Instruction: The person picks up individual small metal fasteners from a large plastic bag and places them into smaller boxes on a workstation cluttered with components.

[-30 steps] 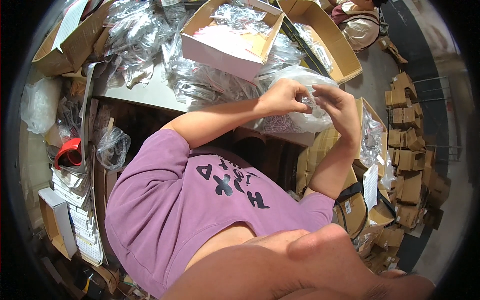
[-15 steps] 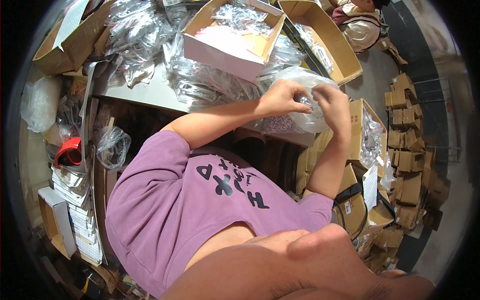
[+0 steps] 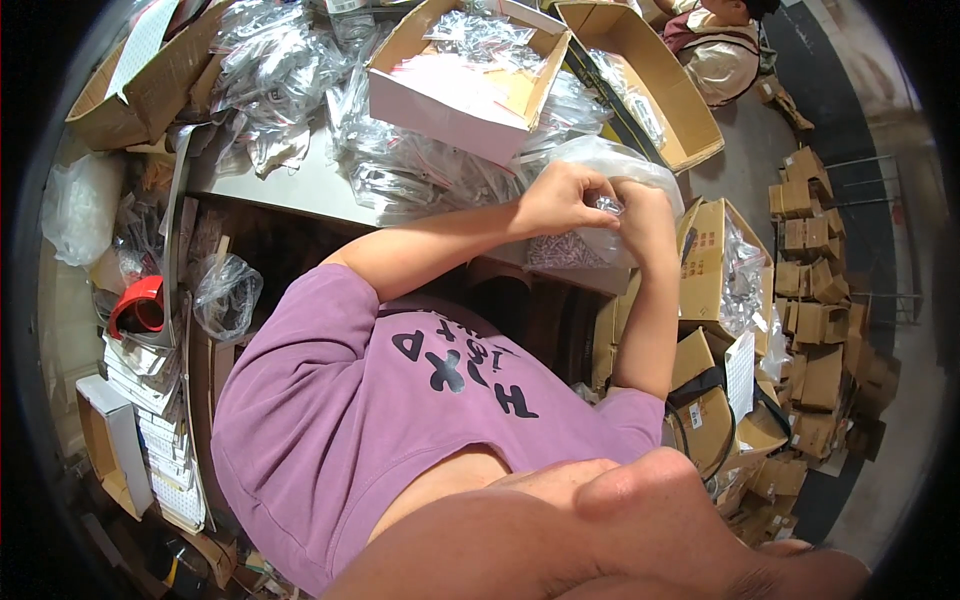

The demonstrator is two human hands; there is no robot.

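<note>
Cluttered packing room, seen from above the worker's purple shirt (image 3: 400, 420), with piles of folded cardboard boxes (image 3: 815, 300) on the floor at the right. Nearest to the body, both hands meet at the table edge (image 3: 300, 190): the left hand (image 3: 556, 200) and the right hand (image 3: 645, 215) have their fingers curled closed, pinching together one small clear packet (image 3: 608, 205) just over a big clear plastic bag (image 3: 610, 160). My judgement is that the packet is being filled or closed now; the next move needs a firm pinch so nothing falls out. Beyond the hands, an open cardboard box (image 3: 470, 90) holds many small clear packets and pink sheets. Farther, a long empty-looking carton (image 3: 650, 90) has only some packets along one side.
</note>
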